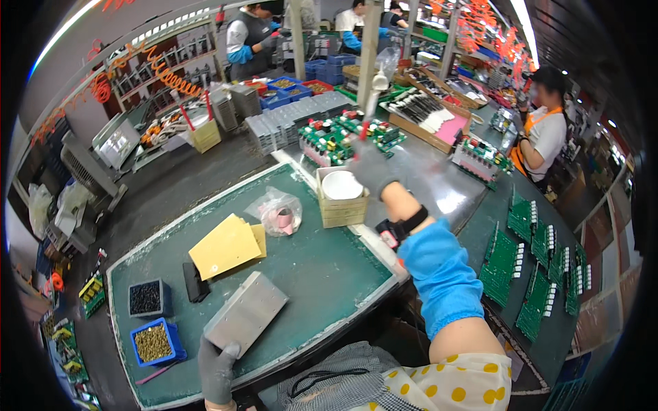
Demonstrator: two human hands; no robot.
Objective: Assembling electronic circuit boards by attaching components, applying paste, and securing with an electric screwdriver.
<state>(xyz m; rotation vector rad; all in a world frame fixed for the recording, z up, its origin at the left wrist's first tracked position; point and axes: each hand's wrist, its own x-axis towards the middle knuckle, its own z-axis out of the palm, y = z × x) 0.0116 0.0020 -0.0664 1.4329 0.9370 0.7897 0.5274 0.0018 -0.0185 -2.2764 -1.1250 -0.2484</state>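
My left hand [218, 370], in a grey glove, grips the near end of a silver metal housing [248, 312], thumb on top. The housing lies tilted across the green work mat [329, 274]. My right hand [375, 170], also gloved and blurred, is raised above and beside a cream box [345, 212] with a white round container [341, 185] in it. Its fingers look closed around something thin with red on it, which I cannot make out. Behind that hand are green circuit boards with components [322, 140].
Yellow sheets [229, 246], a black piece [195, 282] and a plastic bag with pink tape [277, 214] lie on the mat. Bins of black parts [146, 299] and brass-coloured screws [156, 342] stand left. Green boards [500, 264] lie right. A co-worker [545, 130] stands far right.
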